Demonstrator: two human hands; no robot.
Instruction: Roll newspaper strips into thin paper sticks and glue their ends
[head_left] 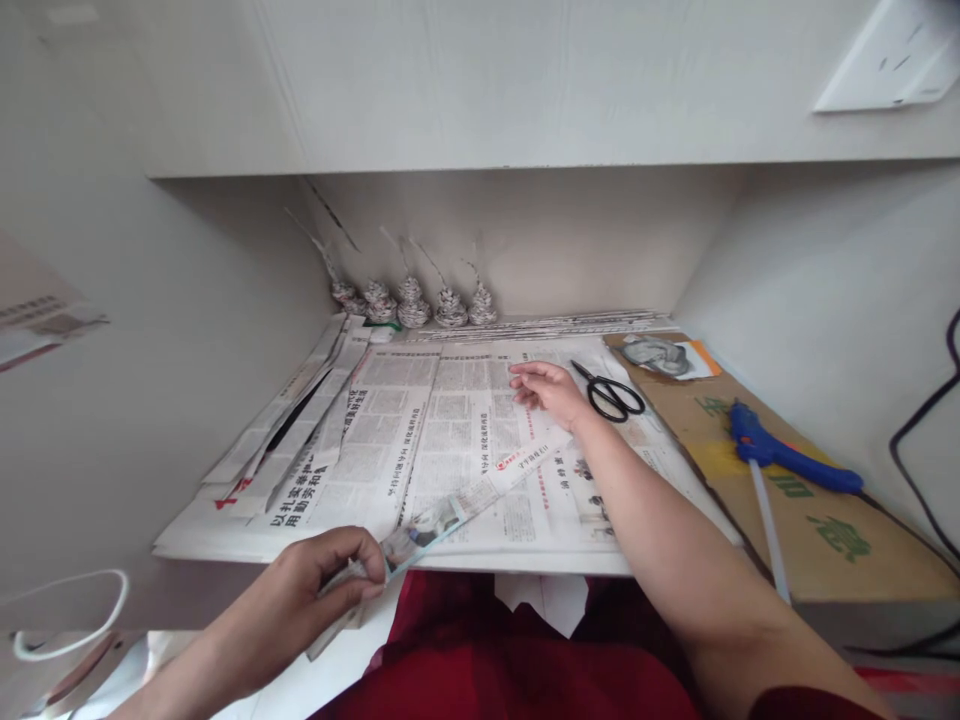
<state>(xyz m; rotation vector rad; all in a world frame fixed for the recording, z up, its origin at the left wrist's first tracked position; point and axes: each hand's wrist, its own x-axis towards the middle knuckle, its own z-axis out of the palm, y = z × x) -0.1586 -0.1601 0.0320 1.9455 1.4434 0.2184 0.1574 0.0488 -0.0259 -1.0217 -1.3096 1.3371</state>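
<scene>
My left hand [341, 575] is at the front edge of the desk, thumb and fingers pinched on a newspaper strip [480, 492]. The strip slants up and to the right over the spread newspaper sheets [442, 420], its far end passing beneath my right wrist. My right hand [551, 392] hovers over or rests on the sheets with fingers stretched and apart; I see nothing in its grasp. Just right of it lie black-handled scissors [611, 397], blades pointing up and left.
Cut newspaper strips [300, 425] lie stacked at the left. Along the back wall stand several gourd-shaped woven paper pieces [413, 303] beside thin paper rods [547, 325]. A blue glue gun [787, 460] with a white glue stick lies on cardboard [862, 555] at the right, near a grey bundle [656, 355].
</scene>
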